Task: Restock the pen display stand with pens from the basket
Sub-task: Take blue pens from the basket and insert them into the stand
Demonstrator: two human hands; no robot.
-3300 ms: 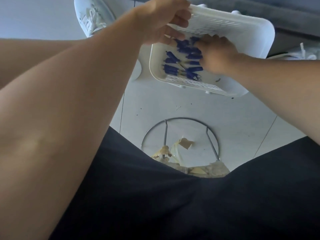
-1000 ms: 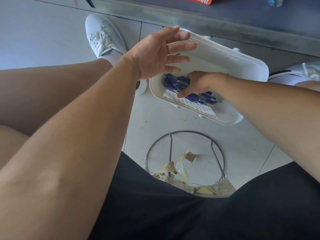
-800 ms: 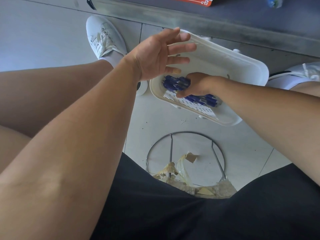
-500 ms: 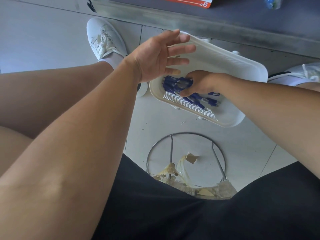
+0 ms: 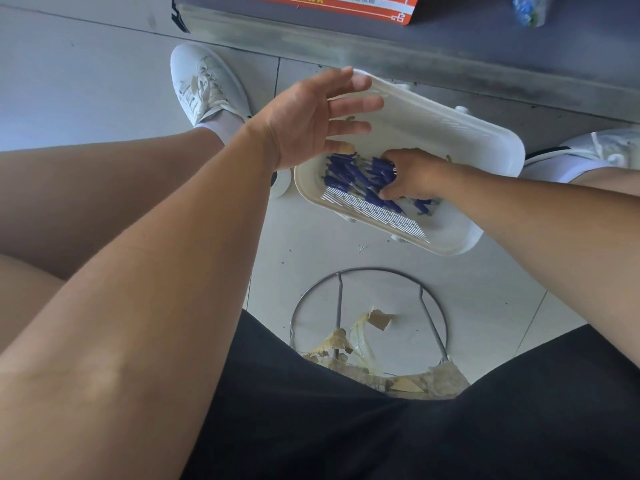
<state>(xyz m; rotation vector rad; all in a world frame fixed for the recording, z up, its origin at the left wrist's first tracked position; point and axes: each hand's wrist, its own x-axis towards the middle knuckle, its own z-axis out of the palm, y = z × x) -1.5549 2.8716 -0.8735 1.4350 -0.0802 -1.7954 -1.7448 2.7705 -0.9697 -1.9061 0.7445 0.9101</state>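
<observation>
Left hand (image 5: 304,123): hovering with fingers spread, gripping nothing, just above the basket (image 5: 485,140).
Right hand (image 5: 414,176): curling onto the pens (image 5: 349,171) inside the basket; firm grip cannot be told.
Display stand: not showing.
Progress: gathering under way; restocking apparently all remaining.

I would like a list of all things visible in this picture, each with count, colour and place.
basket: one, white, on the floor between the feet
pens: a pile, too many to count, blue, inside the basket
wire ring: one, grey, on the floor near the lap
tape scraps: several, tan, within the ring
box: one, orange, top edge
shoes: two, white, beside the basket
left hand: open, above the basket
right hand: closed among the pens
</observation>
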